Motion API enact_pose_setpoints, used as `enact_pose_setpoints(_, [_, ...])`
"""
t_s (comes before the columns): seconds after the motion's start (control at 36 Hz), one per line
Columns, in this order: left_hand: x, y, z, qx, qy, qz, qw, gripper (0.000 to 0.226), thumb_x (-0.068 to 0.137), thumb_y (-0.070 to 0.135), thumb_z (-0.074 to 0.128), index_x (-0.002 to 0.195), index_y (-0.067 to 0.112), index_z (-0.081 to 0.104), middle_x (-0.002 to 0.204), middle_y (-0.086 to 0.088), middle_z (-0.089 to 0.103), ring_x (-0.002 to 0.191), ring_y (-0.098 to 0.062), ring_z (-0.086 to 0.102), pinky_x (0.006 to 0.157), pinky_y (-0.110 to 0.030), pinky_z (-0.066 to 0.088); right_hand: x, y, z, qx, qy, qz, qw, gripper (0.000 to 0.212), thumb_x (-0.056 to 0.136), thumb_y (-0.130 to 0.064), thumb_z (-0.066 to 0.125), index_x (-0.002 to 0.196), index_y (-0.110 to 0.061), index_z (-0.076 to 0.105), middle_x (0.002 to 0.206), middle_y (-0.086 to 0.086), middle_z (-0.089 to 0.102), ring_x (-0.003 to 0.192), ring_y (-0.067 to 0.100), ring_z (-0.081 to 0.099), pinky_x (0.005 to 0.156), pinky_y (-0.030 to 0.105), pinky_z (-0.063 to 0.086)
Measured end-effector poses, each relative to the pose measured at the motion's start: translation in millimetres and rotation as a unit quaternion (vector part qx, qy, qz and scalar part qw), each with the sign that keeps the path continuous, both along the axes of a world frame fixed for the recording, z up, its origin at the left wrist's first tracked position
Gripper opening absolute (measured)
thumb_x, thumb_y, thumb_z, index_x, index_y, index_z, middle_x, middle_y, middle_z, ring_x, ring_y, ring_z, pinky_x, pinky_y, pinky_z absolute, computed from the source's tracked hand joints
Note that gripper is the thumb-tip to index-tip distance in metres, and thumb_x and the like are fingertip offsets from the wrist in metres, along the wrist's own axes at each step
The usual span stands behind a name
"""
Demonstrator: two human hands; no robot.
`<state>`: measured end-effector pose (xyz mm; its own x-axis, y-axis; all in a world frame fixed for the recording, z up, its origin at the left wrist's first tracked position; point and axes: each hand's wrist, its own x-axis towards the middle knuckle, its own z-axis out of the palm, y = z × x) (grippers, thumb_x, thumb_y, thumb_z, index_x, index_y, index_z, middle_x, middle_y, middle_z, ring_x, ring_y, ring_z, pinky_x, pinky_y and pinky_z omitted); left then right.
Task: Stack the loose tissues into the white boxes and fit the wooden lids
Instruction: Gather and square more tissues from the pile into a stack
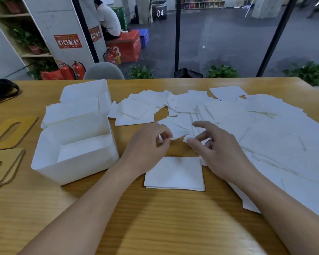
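Loose white tissues (247, 124) cover the middle and right of the wooden table (155, 218). My left hand (147, 146) pinches the corner of one tissue (177, 131) at the pile's near edge. My right hand (215, 150) hovers just right of it, fingers spread and loosely bent, holding nothing. A small neat stack of tissues (175, 173) lies below both hands. The near white box (74, 150) stands at the left with tissues low inside. Behind it are a second white box (70, 111), filled to the top, and a third (85, 91).
Wooden lids with slots lie at the far left: one (9, 131) alone and a stack (4, 166) nearer me. A black bag (2, 89) sits at the table's back left corner. A grey chair (104, 71) stands behind the table.
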<state>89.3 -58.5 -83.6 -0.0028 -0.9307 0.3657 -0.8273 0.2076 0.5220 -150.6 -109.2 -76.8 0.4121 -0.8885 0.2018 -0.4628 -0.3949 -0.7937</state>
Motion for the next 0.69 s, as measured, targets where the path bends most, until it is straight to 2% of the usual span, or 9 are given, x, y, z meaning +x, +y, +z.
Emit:
enact_pose_setpoints(0.08, [-9.9, 12.8, 4.6, -0.014, 0.086, -0.060, 0.994, 0.013, 0.099, 0.028, 0.072, 0.098, 0.041, 0.073, 0.097, 0.017, 0.071, 0.095, -0.015, 0.066, 0.076, -0.012, 0.043, -0.9, 0.2, 3.4, 0.062, -0.067, 0.027, 0.995, 0.048, 0.104, -0.061, 0.063, 0.150, -0.049, 0.053, 0.100, -0.014, 0.078, 0.073, 0.015, 0.078, 0.067, 0.025, 0.056])
enact_pose_setpoints(0.14, [-18.5, 16.0, 6.6, -0.006, 0.100, -0.109, 0.989, 0.014, 0.101, 0.027, 0.074, 0.101, 0.041, 0.076, 0.100, 0.016, 0.073, 0.096, -0.018, 0.067, 0.076, -0.015, 0.044, -0.6, 0.9, 5.2, 0.079, -0.090, 0.038, 0.992, 0.034, 0.106, -0.060, 0.061, 0.137, -0.047, 0.066, 0.096, -0.010, 0.079, 0.075, 0.018, 0.079, 0.067, 0.029, 0.053])
enact_pose_setpoints(0.19, [-23.9, 17.3, 7.8, 0.020, 0.129, -0.150, 0.980, 0.010, 0.103, 0.029, 0.076, 0.103, 0.039, 0.078, 0.103, 0.012, 0.076, 0.097, -0.023, 0.068, 0.076, -0.025, 0.049, 0.1, 1.4, 5.9, 0.072, -0.085, 0.047, 0.993, 0.022, 0.107, -0.054, 0.063, 0.117, -0.042, 0.078, 0.104, -0.013, 0.079, 0.073, 0.017, 0.078, 0.062, 0.030, 0.056])
enact_pose_setpoints(0.28, [-23.2, 16.7, 6.7, 0.026, 0.156, -0.162, 0.974, 0.010, 0.106, 0.029, 0.073, 0.109, 0.035, 0.080, 0.107, 0.010, 0.077, 0.102, -0.025, 0.069, 0.082, -0.030, 0.051, -1.0, 1.9, 3.3, 0.014, -0.036, 0.038, 0.999, 0.010, 0.104, -0.038, 0.071, 0.108, -0.040, 0.080, 0.108, -0.022, 0.077, 0.076, 0.012, 0.075, 0.066, 0.029, 0.062])
enact_pose_setpoints(0.36, [-15.5, 10.8, 5.8, -0.017, 0.139, -0.092, 0.986, 0.013, 0.108, 0.031, 0.071, 0.119, 0.037, 0.075, 0.123, 0.015, 0.071, 0.123, -0.020, 0.063, 0.096, -0.026, 0.046, -1.8, 3.3, 2.2, -0.039, -0.029, 0.034, 0.998, 0.019, 0.102, -0.021, 0.073, 0.102, -0.040, 0.079, 0.089, -0.024, 0.074, 0.074, 0.004, 0.068, 0.065, 0.012, 0.048])
enact_pose_setpoints(0.47, [0.8, 6.7, 6.8, 0.022, 0.109, -0.055, 0.992, 0.042, 0.106, 0.059, 0.064, 0.146, 0.051, 0.057, 0.152, 0.033, 0.052, 0.151, -0.001, 0.038, 0.115, -0.027, 0.035, -4.1, 4.3, 6.7, -0.034, -0.073, 0.087, 0.993, 0.024, 0.100, -0.012, 0.068, 0.100, -0.034, 0.078, 0.059, -0.022, 0.056, 0.050, 0.007, 0.044, 0.052, 0.014, 0.035])
enact_pose_setpoints(0.56, [6.9, 6.4, 9.2, 0.097, 0.158, -0.080, 0.979, 0.050, 0.105, 0.069, 0.060, 0.152, 0.061, 0.049, 0.137, 0.033, 0.063, 0.131, 0.001, 0.058, 0.104, -0.029, 0.046, -5.4, 3.8, 10.5, -0.021, -0.088, 0.111, 0.990, 0.024, 0.101, -0.012, 0.067, 0.109, -0.032, 0.078, 0.067, -0.017, 0.060, 0.054, 0.009, 0.043, 0.052, 0.021, 0.037])
enact_pose_setpoints(0.64, [7.5, 7.9, 10.7, 0.097, 0.178, -0.085, 0.976, 0.034, 0.107, 0.055, 0.066, 0.141, 0.054, 0.063, 0.093, 0.030, 0.069, 0.085, 0.001, 0.065, 0.077, -0.022, 0.047, -6.4, 3.1, 13.5, -0.002, -0.110, 0.121, 0.987, 0.030, 0.103, -0.012, 0.070, 0.119, -0.036, 0.077, 0.093, -0.011, 0.075, 0.072, 0.012, 0.064, 0.060, 0.025, 0.049])
enact_pose_setpoints(0.69, [7.3, 9.4, 13.4, 0.089, 0.177, -0.081, 0.977, 0.022, 0.107, 0.045, 0.068, 0.129, 0.045, 0.073, 0.082, 0.013, 0.071, 0.071, -0.016, 0.065, 0.067, -0.027, 0.048, -7.7, 0.6, 13.3, 0.030, -0.110, 0.113, 0.987, 0.034, 0.102, -0.016, 0.073, 0.125, -0.041, 0.074, 0.097, -0.006, 0.078, 0.079, 0.018, 0.070, 0.066, 0.029, 0.053])
